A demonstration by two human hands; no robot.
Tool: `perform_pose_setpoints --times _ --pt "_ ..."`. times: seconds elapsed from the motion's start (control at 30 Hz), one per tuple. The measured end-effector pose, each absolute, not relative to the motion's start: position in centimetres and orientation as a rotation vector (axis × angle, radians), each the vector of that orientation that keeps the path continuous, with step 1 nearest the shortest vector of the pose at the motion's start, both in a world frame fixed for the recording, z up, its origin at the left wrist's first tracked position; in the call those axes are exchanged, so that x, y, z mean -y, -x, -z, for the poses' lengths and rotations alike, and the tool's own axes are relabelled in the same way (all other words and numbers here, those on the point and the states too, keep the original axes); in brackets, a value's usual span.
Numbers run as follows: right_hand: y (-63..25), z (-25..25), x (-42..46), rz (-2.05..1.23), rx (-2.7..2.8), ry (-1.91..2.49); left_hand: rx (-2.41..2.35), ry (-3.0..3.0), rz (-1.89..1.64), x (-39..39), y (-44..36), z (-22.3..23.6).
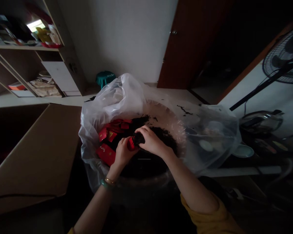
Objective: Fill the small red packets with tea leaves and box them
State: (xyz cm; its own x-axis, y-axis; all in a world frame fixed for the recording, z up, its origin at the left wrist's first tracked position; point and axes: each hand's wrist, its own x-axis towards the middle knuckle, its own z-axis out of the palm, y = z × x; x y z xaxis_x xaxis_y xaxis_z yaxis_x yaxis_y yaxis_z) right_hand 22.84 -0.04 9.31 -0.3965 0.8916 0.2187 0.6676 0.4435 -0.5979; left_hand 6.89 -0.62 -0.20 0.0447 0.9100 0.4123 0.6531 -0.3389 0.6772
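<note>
Left hand (125, 150) grips red packet (131, 144); right hand (151, 140), at its two o'clock, half-curls round dark leafy clump (138, 138). Apparently packing; next press needs steady packet.

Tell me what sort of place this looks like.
Likely a room in a home, though a small workroom is possible. In view are a cluttered, pale, open-fronted shelf unit, a black pole fan with round wire cage, and a reddish-brown wooden door.
</note>
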Motion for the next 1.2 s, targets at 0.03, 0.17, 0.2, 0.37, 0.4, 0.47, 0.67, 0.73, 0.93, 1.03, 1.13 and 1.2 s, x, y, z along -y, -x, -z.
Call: perform_pose_setpoints --times 0.03,0.17,0.2,0.37,0.4,0.47,0.67,0.73,0.93,1.03,1.13,1.2 --pt "-22.9 -9.3 0.1 -0.578 2.200 1.296 -1.589 -2.020 -1.182 0.6 -6.9 0.3" --pt "-22.9 -9.6 -0.2 -0.584 2.359 1.276 -1.604 -2.046 -1.173 0.5 -6.8 0.5" --pt "-22.9 -9.6 -0.3 -0.579 2.415 1.289 -1.602 -2.065 -1.161 0.5 -6.8 0.5" --pt "-21.9 -9.5 -0.6 -0.503 2.435 1.456 -1.580 -2.157 -1.110 0.6 -6.9 1.0" --pt "-21.5 -9.3 -0.6 -0.500 2.380 1.473 -1.582 -2.151 -1.117 0.6 -6.9 1.1" --pt "-20.9 -8.9 -0.7 -0.543 2.255 1.446 -1.578 -2.117 -1.132 0.5 -6.9 1.3" --pt "-21.2 -7.6 -0.7 -0.804 1.912 1.173 -1.534 -1.988 -1.219 0.1 -6.4 1.6" --pt "-21.8 -7.5 -0.1 -0.733 1.899 1.142 -1.521 -1.926 -1.268 0.0 -6.2 1.8" --pt "-21.6 -6.6 1.4 -0.311 2.402 1.234 -1.489 -1.900 -1.263 0.1 -5.9 2.0" --pt "-20.6 -6.2 1.2 -0.302 2.458 1.310 -1.499 -1.960 -1.237 0.3 -5.9 2.1" --pt "-20.3 -6.4 0.7 -0.373 2.419 1.354 -1.531 -2.044 -1.181 0.6 -5.7 2.1" --pt "-20.4 -6.7 0.6 -0.406 2.394 1.403 -1.564 -2.084 -1.130 0.8 -5.7 2.0"
